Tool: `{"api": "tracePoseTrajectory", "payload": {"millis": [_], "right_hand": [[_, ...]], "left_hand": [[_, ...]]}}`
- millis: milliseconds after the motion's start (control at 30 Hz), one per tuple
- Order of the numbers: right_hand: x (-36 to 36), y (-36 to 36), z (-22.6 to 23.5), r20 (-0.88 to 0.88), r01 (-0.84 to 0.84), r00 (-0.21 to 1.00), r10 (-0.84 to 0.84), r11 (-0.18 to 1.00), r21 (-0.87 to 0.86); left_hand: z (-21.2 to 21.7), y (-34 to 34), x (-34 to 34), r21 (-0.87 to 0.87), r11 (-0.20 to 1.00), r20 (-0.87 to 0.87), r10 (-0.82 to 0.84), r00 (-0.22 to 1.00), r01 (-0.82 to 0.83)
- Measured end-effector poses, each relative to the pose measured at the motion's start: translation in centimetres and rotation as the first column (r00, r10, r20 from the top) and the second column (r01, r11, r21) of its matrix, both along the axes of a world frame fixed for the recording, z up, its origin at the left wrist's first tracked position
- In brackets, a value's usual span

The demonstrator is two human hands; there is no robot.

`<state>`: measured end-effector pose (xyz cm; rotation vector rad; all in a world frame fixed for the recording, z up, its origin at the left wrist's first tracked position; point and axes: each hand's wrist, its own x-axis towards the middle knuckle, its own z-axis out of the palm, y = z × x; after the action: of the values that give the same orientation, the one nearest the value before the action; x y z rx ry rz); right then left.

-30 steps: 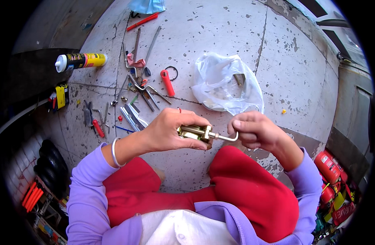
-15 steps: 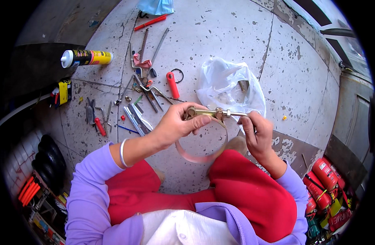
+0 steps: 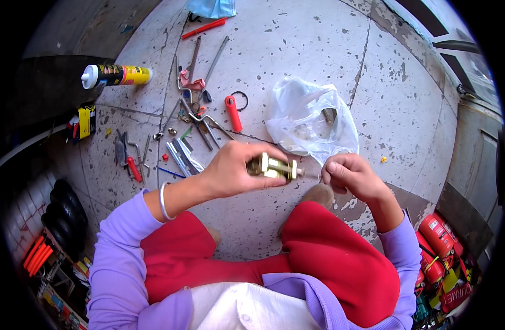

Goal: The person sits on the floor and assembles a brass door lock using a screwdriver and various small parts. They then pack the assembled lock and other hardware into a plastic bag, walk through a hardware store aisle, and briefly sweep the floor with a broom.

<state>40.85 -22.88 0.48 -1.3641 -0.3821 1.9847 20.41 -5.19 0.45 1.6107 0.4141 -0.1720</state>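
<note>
A: Holding what in the left hand (image 3: pixel 230 170), and sitting how against the fingers?

B: Gripping a gold-coloured metal clamp (image 3: pixel 272 167), closing on it with the fingers along its twelve o'clock side and the thumb along its six o'clock side, poking its free end just past the fingertips toward three o'clock

A: And extending from that end?

B: Pointing a thin metal rod (image 3: pixel 310 174) toward three o'clock, blurring, ending right by the fingertips of the right hand (image 3: pixel 351 175)

A: Pinching it there?

B: Curling the right fingers in with the thumb near the forefinger, but not being able to tell through the blur whether clamping on the rod or merely lying against it

A: Posing the arms how?

B: Slanting the left forearm (image 3: pixel 184 192) in from eight o'clock, wearing a silver bracelet (image 3: pixel 162 201); angling the right forearm (image 3: pixel 390 209) in from between four and five o'clock; facing both hands toward each other, nearly level

A: Lying around the clamp?

B: Spreading a white plastic bag (image 3: pixel 296 113) at one o'clock, resting a red handle (image 3: pixel 233 114) at eleven o'clock
</note>
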Motion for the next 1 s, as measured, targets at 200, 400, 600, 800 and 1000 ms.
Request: {"api": "tracePoseTrajectory", "payload": {"millis": [200,400,600,800,1000], "right_hand": [[-3.7,-0.6,-2.1,0.728,-0.043,0.650,-0.220,0.945,0.324],[-2.8,-0.9,2.3,0.903,-0.628,0.400,0.160,0.765,0.142],[-1.9,-0.5,0.3,0.765,-0.136,0.644,-0.008,0.983,0.125],[1.7,1.5,3.3,0.545,-0.173,0.834,0.086,0.979,0.111],[-3.6,-0.9,0.5,0.713,-0.217,0.700,0.037,0.962,0.163]], "left_hand": [[-0.5,-0.6,0.2,-0.430,0.865,-0.135,0.224,0.965,-0.260],[-2.6,0.0,-0.5,-0.350,0.890,-0.199,0.234,0.952,-0.292],[-1.0,-0.8,0.9,-0.323,0.919,-0.047,0.224,0.973,-0.227],[-0.9,0.3,-0.1,-0.338,0.912,-0.129,0.198,0.972,-0.231],[-1.8,0.8,0.9,-0.349,0.895,-0.158,0.236,0.959,-0.278]]}}
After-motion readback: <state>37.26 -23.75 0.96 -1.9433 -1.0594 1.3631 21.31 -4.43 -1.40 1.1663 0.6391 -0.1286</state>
